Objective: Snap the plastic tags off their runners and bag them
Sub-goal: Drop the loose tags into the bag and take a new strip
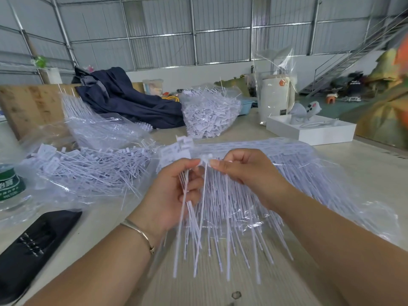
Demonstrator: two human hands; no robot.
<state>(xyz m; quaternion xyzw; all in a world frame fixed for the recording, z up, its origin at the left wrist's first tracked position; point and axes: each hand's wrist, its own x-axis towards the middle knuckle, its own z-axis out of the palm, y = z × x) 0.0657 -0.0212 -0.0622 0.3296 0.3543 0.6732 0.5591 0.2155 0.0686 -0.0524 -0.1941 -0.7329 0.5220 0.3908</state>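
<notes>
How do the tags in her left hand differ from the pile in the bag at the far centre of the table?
The bundle in the left hand is a small fan of long strands hanging down, gripped by the fingers. The far bag holds a big mound, lying jumbled in clear plastic on the table. Both are white plastic.

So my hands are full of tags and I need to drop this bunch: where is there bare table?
Bare table lies nearest you, between your forearms, and at the far right past the spread bag of tags, below the white box. The left side is crowded: bagged tags, water bottle, black case.
</notes>
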